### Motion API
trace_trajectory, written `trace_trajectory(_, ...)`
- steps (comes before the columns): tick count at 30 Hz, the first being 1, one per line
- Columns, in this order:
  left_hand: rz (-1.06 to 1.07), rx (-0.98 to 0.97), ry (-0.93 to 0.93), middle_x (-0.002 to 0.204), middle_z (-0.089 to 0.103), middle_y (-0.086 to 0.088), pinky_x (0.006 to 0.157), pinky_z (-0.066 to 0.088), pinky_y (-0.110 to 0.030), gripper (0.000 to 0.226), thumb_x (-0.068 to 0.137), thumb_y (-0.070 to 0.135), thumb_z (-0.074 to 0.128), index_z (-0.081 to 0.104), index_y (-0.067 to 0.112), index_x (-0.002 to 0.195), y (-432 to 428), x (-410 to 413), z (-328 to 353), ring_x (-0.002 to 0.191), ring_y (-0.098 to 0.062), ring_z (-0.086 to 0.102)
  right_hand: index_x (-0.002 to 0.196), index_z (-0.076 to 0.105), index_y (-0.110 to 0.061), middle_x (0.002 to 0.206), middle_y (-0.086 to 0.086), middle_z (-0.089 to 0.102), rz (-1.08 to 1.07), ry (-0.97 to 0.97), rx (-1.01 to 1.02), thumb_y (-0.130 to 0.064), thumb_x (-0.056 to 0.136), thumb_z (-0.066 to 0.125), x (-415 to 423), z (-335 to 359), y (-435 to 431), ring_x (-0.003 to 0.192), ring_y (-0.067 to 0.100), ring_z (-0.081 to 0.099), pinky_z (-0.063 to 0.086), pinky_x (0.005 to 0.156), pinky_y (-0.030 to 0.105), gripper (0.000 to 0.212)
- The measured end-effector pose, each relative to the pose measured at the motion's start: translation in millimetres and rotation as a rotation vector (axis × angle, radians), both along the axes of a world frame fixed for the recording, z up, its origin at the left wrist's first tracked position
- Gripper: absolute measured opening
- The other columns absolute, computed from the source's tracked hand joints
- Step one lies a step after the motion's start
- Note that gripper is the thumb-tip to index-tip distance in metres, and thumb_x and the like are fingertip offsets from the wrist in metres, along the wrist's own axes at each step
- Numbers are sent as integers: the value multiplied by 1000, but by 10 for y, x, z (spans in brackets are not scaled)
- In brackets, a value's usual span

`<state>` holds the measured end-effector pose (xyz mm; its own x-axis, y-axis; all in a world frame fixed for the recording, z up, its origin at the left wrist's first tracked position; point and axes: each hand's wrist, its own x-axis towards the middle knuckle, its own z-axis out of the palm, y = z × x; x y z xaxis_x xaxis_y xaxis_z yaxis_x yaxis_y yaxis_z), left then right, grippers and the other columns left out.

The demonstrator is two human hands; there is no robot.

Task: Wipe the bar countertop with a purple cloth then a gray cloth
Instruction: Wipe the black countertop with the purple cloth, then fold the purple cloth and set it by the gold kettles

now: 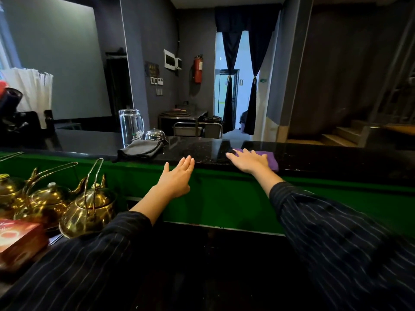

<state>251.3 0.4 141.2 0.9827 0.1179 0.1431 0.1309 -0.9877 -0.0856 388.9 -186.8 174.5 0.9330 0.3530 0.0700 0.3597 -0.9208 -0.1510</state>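
The black speckled bar countertop runs across the middle of the view above a green front panel. A purple cloth lies on it at the near edge, right of centre. My right hand presses flat on the purple cloth, fingers spread and pointing left. A folded gray cloth lies on the countertop to the left, untouched. My left hand hovers flat and empty in front of the counter's near edge, fingers together, between the two cloths.
A tall glass pitcher and a silver service bell stand just behind the gray cloth. Brass teapots and a red box sit on the lower shelf at left. Dark equipment stands at the far left.
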Motion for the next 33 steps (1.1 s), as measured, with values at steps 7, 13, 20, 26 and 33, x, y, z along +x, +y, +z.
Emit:
trace_trajectory(7, 68, -33, 32, 160, -1, -10, 115, 5, -57, 75, 91, 17, 47, 3, 5, 150, -344, 31, 155, 148, -23, -1, 152, 22, -29, 158, 0, 28, 270, -226, -50, -65, 90, 39, -322, -197, -112, 144, 25, 27, 21, 113, 53, 73)
trace_trajectory(13, -109, -394, -144, 160, 6, -10, 119, 11, -47, 76, 85, 7, 51, 12, 9, 151, -826, 55, 84, 148, -23, 7, 149, 32, -27, 150, 1, 41, 357, -287, 72, -21, 93, 48, -547, -209, -389, 134, 24, 41, 36, 108, 41, 59)
trace_trajectory(20, 163, -1118, -360, 127, 54, -17, 91, 46, -38, 51, 83, 1, 49, 46, 3, 135, -1211, 4, -87, 114, -34, 54, 109, 67, -11, 98, 8, 68, 353, 364, 843, 0, 90, 49, -800, -133, -746, 101, 27, 62, 48, 91, 37, 28)
trace_trajectory(26, 248, -1746, 56, 71, 50, -5, 66, 40, -33, 14, 88, 25, 54, 54, 15, 78, -1505, -301, -388, 62, -19, 49, 98, 62, -12, 94, 11, 68, 229, 819, 1366, -6, 95, 46, -920, -224, -884, 82, 23, 67, 54, 77, 37, 17)
trace_trajectory(33, 342, -2012, -262, 77, 56, -13, 67, 52, -49, 15, 90, -3, 47, 54, 7, 81, -1549, -464, -428, 66, -24, 55, 104, 62, -11, 99, 16, 64, 126, 811, 1335, -7, 88, 46, -1121, -356, -746, 82, 26, 59, 47, 71, 32, 23)
